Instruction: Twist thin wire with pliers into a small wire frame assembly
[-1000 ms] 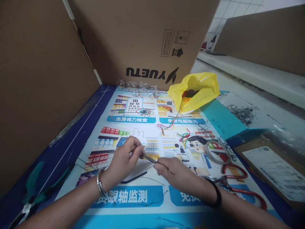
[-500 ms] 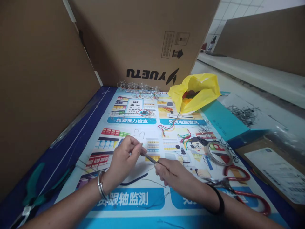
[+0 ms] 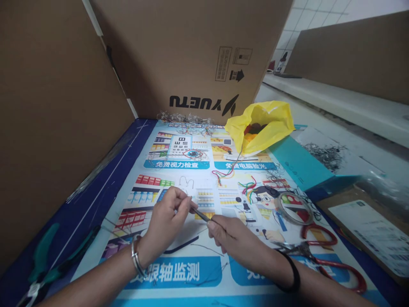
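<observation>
Hands between pliers and scissors

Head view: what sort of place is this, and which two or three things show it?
Probably a makeshift craft workspace: green-handled pliers, red-handled scissors and a tangled heap of wire-like pieces are all in view.

Makeshift craft workspace; whether home or small workshop can't be told. The blue tabletop is covered by a printed poster and screened by a cardboard panel. Pliers and scissors are laid out, wire scraps heaped on the right. White tiled wall is seen behind.
</observation>
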### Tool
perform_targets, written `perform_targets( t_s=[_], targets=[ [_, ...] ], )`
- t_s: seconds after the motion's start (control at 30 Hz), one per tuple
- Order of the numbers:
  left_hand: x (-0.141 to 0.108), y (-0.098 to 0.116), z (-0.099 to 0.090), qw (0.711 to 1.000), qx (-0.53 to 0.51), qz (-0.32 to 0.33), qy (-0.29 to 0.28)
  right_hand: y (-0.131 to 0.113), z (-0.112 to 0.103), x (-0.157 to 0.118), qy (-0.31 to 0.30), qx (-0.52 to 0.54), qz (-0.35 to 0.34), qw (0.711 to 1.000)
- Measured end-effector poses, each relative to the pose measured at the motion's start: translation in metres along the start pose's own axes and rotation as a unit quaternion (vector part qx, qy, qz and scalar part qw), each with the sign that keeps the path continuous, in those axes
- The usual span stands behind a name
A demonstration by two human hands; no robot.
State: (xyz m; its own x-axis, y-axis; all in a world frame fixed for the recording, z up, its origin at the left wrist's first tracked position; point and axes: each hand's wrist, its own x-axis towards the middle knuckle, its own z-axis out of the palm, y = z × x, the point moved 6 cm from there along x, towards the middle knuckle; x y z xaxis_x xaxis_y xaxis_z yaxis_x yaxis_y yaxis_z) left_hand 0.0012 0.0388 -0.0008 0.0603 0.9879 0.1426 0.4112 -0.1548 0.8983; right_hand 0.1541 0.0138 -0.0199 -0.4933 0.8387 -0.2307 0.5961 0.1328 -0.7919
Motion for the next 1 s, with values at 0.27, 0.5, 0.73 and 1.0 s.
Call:
perform_targets(
  t_s=[0.27,0.5,0.73,1.0],
  targets=[
    [-0.001,0.003,-0.001,1.000,0.018,0.024,0.000,0.001,0.001,0.002,0.016,-0.038,-0.011,0.999],
    [-0.004,0.010,-0.003,0.995,0.034,0.091,-0.022,0.001,0.000,0.002,0.009,-0.074,-0.022,0.997],
    [-0.003,0.011,-0.002,0.991,0.052,0.119,-0.046,-0.002,0.000,0.001,-0.005,-0.099,-0.043,0.994],
    [0.008,0.011,-0.017,0.998,-0.010,0.057,0.007,-0.007,0.002,-0.001,-0.025,-0.064,-0.037,0.997]
  ],
)
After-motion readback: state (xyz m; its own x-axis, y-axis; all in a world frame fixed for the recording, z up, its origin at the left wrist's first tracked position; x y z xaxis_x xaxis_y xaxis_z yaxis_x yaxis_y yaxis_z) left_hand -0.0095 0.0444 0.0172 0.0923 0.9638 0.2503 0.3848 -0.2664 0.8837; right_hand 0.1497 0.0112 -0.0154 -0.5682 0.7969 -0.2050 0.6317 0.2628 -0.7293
